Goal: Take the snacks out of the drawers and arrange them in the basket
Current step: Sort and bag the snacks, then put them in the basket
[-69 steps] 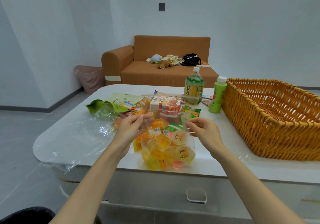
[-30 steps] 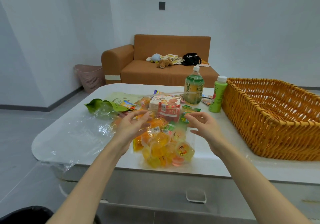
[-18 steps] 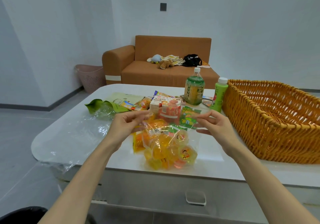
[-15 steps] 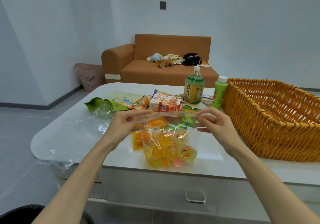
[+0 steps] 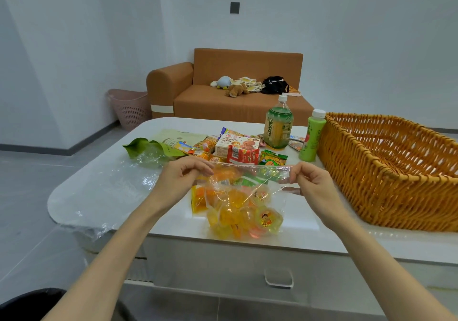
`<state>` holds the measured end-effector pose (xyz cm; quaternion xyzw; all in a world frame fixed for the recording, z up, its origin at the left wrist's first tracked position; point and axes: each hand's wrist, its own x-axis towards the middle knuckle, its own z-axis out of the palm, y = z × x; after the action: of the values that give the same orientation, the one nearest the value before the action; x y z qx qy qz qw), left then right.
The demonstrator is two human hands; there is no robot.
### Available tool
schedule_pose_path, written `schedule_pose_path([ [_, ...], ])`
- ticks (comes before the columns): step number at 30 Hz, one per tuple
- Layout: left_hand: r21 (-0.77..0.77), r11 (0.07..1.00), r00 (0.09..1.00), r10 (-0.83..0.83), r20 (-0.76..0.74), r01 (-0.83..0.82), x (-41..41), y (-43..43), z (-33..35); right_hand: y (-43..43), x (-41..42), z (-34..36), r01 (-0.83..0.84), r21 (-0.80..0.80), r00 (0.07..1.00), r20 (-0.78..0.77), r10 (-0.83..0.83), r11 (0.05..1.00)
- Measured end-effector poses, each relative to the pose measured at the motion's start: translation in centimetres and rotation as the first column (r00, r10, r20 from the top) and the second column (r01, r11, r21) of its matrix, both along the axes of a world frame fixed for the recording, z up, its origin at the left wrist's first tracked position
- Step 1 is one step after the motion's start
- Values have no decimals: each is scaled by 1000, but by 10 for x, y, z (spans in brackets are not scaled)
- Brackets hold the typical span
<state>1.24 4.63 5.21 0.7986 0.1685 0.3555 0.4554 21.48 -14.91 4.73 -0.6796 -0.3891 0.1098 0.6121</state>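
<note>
Bag [image 5: 271, 173] of cartoon-lidded jelly cups [image 5: 267, 219]

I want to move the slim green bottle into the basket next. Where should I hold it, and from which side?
Grip the slim green bottle round its straight middle, coming from the near side: it stands upright, the basket wall is close on its right and the bigger bottle stands at its left, so the front looks freest.
</note>
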Motion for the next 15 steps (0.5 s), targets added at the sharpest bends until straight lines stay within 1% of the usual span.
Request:
schedule_pose_path([
  [4, -132, 991, 1000, -7, -6, 6, 1, -1, 0, 1, 1, -4, 30, -17, 998, 63, -29, 999],
  [5, -127, 992, 1000, 10, 4, -10, 1, -3, 1, 2, 2, -6, 46, -21, 995, 85, -44, 999],
  [7, -49, 996, 997, 76, 7, -76, 1, -6, 0, 2, 3, -9, 91, -31, 979, 185, -84, 995],
  [8, -26, 994, 995, 102, 8, -102, 1, -7, -1, 1, 4, -10, 120, -40, 952, 289, -104, 992],
  [9, -38, 992, 993, 118, 18, -117, 2, -9, -2, 0, 5, -10, 143, -50, 903, 416, -109, 989],
  [10, -56, 990, 991, 130, 24, -128, 2, -10, -2, -1, 6, -10, 173, -66, 833, 542, -111, 983],
  [11, -64, 989, 990, 136, 29, -134, 3, -10, -2, -2, 6, -9, 199, -66, 763, 637, -112, 978],
  [12, -56, 988, 989, 144, 24, -143, 3, -11, -2, -3, 6, -8, 225, -66, 715, 689, -119, 972],
  [13, -47, 987, 988, 151, 18, -150, 3, -11, -2, -2, 5, -8, 242, -62, 695, 707, -129, 968],
  [14, -42, 987, 988, 157, 8, -157, 3, -12, -2, -2, 2, -6, 257, -61, 711, 688, -146, 964],
  [15, -46, 985, 987, 164, -3, -164, 4, -13, -1, 0, 0, -5, 263, -58, 746, 645, -165, 963],
])
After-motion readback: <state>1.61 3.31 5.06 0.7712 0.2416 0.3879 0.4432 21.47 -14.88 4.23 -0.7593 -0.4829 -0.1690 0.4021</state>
